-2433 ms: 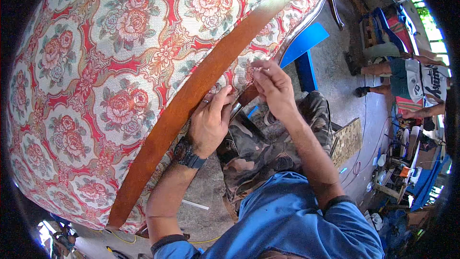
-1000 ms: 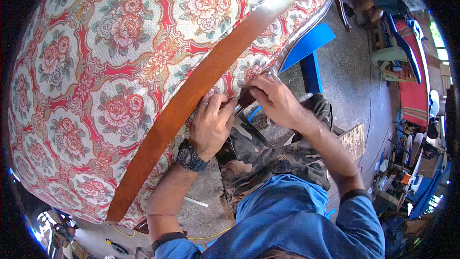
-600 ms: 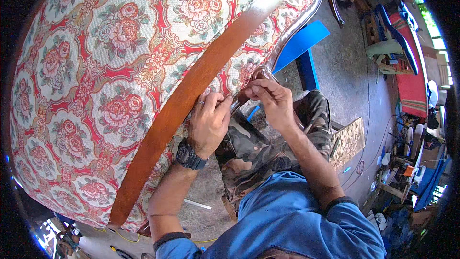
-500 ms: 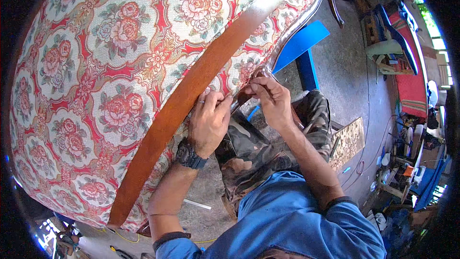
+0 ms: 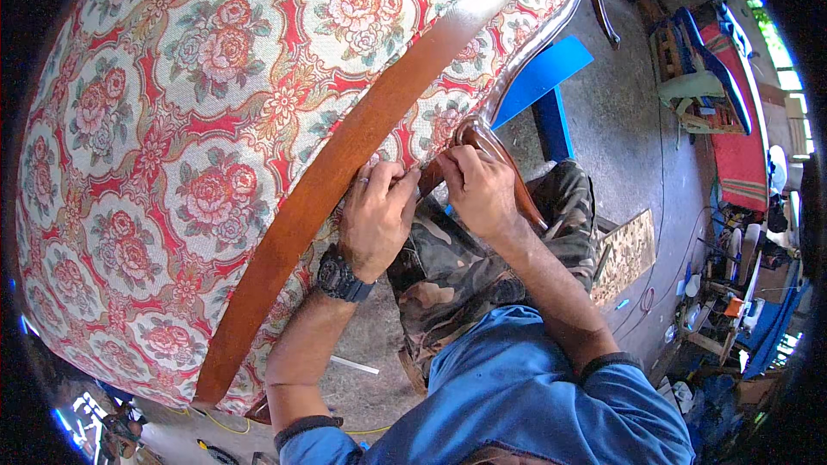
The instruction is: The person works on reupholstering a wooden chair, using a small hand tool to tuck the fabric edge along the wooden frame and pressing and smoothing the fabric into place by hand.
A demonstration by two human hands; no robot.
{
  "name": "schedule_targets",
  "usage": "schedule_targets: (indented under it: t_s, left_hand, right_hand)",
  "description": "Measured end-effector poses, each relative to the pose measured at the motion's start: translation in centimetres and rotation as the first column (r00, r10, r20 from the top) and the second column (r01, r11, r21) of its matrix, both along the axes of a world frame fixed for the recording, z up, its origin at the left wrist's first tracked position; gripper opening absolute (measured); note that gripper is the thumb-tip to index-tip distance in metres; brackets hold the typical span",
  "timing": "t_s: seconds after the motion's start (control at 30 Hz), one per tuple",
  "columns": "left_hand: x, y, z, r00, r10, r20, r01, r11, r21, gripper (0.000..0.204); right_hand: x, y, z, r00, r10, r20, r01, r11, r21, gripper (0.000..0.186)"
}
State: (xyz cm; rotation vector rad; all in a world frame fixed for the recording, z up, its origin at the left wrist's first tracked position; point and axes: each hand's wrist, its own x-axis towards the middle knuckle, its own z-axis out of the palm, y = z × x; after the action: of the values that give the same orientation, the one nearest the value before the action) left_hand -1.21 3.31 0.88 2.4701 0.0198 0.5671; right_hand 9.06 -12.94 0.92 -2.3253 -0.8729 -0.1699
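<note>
A large upholstered seat in floral red and cream fabric (image 5: 222, 43) fills the left side, with a brown strip (image 5: 345, 142) running diagonally over it. My left hand (image 5: 376, 211) leans on its lower front edge, fingers bent and thumb close to the index finger; whatever sits between them is too small to name. Beside it, my right hand (image 5: 482, 194) is closed in a pinch against the edge, next to a curved, polished wooden leg (image 5: 521, 198). Its fingertips hide what they hold, if anything.
A blue board (image 5: 544, 77) stands beyond the leg. My camouflage trousers (image 5: 452, 263) are just below the hands. A speckled wooden board (image 5: 627, 254) lies on the floor to the right. Farther right are a red-covered bench (image 5: 739, 155) and cluttered shelving.
My right hand has turned and come down slightly to the left, so more of the wooden leg shows. The left hand stays nearly where it was.
</note>
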Motion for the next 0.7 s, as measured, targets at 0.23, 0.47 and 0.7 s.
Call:
schedule_targets:
  t_s: [0.23, 0.47, 0.7]
  left_hand:
    - [0.1, 0.0, -0.1, 1.000, 0.005, 0.014, -0.005, 1.000, -0.004, 0.027]
    - [0.1, 0.1, -0.4, 0.999, -0.002, 0.035, 0.002, 1.000, 0.003, 0.029]
    - [0.1, 0.0, -0.2, 1.000, 0.018, 0.004, -0.018, 1.000, 0.003, 0.029]
  right_hand:
    - [0.3, 0.0, 0.1, 0.998, 0.059, 0.020, -0.059, 0.998, 0.000, 0.015]
    - [1.1, 0.0, 0.5, 0.997, 0.061, 0.048, -0.067, 0.990, 0.123, 0.014]
    - [0.9, -0.2, 0.2, 0.994, 0.096, 0.045, -0.099, 0.993, 0.064, 0.014]
